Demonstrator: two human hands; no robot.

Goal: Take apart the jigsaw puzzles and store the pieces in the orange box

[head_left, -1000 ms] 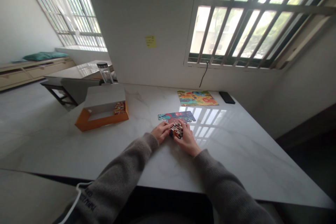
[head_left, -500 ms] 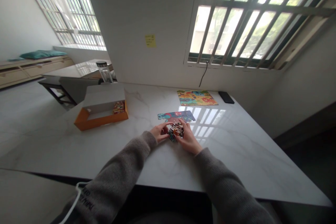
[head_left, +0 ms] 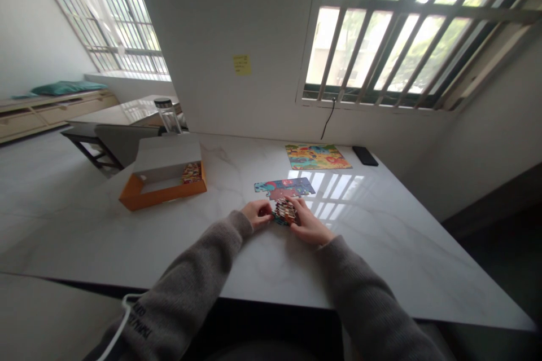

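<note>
Puzzle-piece stack (head_left: 285, 210), left end: left hand (head_left: 257, 214) more curled than half a second ago, fingertips beside it; whether they pinch a piece, I cannot tell.
Stack middle: between the hands, just nearer than the partly joined puzzle strip (head_left: 288, 186).
Stack right end: right hand (head_left: 310, 225) clamped around it, seemingly steadying it alone now.
</note>
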